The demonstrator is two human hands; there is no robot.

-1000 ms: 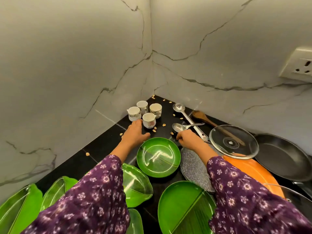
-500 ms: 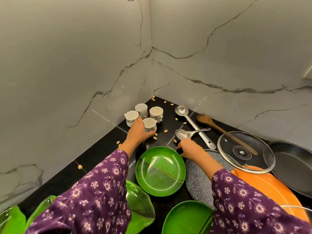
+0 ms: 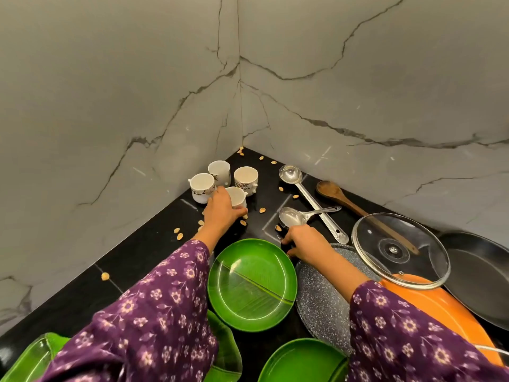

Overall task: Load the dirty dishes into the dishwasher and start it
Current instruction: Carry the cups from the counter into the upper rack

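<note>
Gathering step; dishwasher not in view. Black table (image 3: 137, 257) crowded: pan (image 3: 482, 271), green plate (image 3: 248, 277), glass lid (image 3: 399, 249). Left hand (image 3: 219, 213) grip clamped on cup (image 3: 237, 194), other cups (image 3: 246, 177) just behind. Right hand (image 3: 303, 241) curled beside spoon (image 3: 287, 216); grip cannot tell. Next: lift cup straight up. Walls hem corner, shells (image 3: 262, 210) scattered.

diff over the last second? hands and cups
The left hand reached forward over the counter and now grips the front cup. The right hand stayed beside the small ladle; whether it holds anything is unclear. The other three cups and the green plate did not move.
</note>
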